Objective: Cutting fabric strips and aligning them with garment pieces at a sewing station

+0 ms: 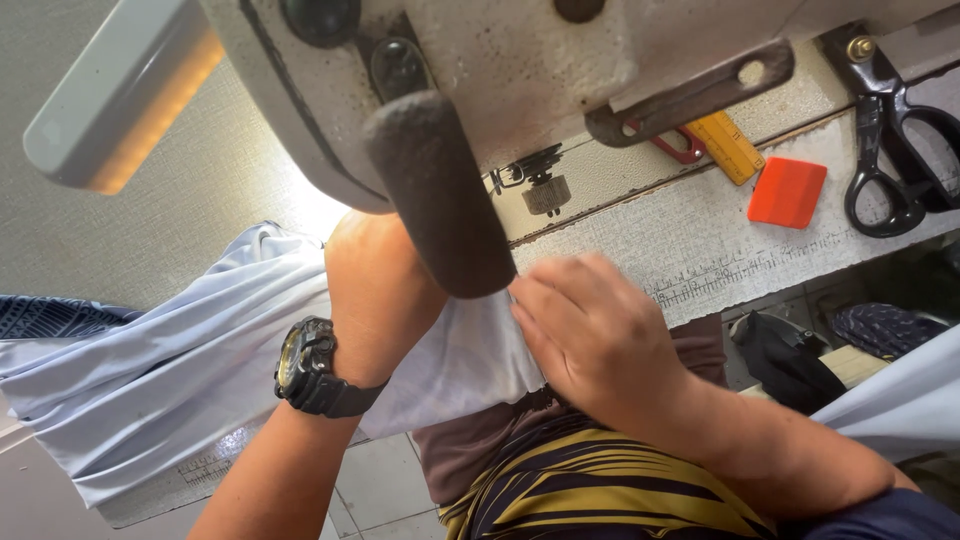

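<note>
We look down past the head of a sewing machine [480, 70] that fills the top of the view, its dark padded lever [440, 190] hanging between our 2 hands. A pale blue cloth [170, 370] lies across the grey surface [700, 240], spreading to the left and running under the machine, where it is bunched between our hands.

Our left hand [375, 270], with a black watch [310, 368] on its wrist, reaches up under the machine head; its fingers are hidden behind the lever, so we cannot tell whether they are apart or pinched on the cloth. Our right hand [590, 330] rests on the cloth just right of the lever, its fingers together and curled, pressing the cloth edge down.

On the surface to the right, well apart from our hands, lie black scissors [895, 140], a flat orange square [788, 192], and a yellow ruler [728, 148] beside a red handle [680, 148].

The needle area is hidden from us, and that is the main risk we judge here: the left fingers sit close beneath the machine head and could be caught if it runs. The bunched cloth could also feed unevenly or fold under itself, giving a crooked or puckered seam. The watch strap might snag the loose cloth draped beside it.
</note>
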